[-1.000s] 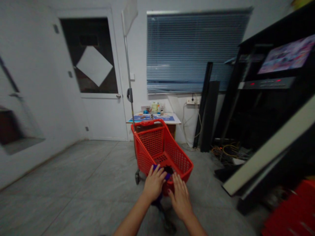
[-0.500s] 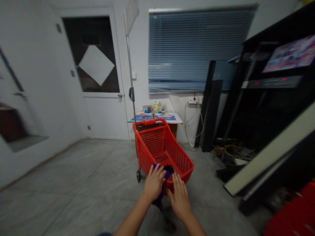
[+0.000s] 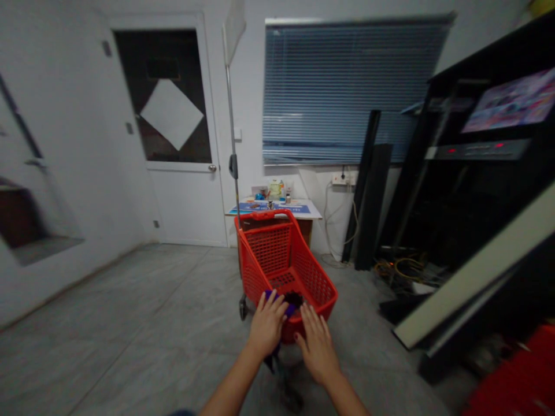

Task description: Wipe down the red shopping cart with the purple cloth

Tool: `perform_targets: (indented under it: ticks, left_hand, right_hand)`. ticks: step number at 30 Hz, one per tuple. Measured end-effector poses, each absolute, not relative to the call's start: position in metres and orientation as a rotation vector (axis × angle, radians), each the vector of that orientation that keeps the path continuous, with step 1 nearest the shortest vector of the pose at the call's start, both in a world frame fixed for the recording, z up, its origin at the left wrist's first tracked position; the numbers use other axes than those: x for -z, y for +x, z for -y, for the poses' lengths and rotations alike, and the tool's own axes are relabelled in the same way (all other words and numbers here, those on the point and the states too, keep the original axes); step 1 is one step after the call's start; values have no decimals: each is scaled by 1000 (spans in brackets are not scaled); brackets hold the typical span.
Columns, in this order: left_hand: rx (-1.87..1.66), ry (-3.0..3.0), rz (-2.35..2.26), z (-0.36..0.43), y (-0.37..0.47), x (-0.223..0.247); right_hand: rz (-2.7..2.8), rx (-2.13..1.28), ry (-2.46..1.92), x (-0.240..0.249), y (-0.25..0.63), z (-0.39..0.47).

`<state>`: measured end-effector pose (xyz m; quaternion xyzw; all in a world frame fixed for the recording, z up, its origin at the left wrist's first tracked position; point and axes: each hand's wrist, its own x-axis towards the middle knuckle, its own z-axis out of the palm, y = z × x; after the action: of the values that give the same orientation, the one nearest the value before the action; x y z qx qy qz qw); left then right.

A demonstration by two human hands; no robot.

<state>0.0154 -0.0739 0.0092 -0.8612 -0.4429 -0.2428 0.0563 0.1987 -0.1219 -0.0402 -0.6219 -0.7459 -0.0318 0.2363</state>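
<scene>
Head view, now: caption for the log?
Left hand on purple cloth, right hand beside it, at the near end of a red cart.

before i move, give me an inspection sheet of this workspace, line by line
surface: gray floor, with joint lines
things: red cart; purple item at its near end, dark item beside it
left hand: over the purple item, no closed grip visible
right hand: open, at the cart's near rim; nothing seen in its grip
clutter: small items on the table beyond the cart; long pale panel leaning at right
cables: pale ones near the power strip; yellowish tangle low at right
surroundings: door closed, blinds down, screen lit
other people: nothing seen
</scene>
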Motion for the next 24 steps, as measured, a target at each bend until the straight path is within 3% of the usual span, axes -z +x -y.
perform_targets:
  ticks: [24]
  left_hand:
    - [908,-2186,1648,89,21,40]
  right_hand:
    - [2052,171,-1576,58,183,88]
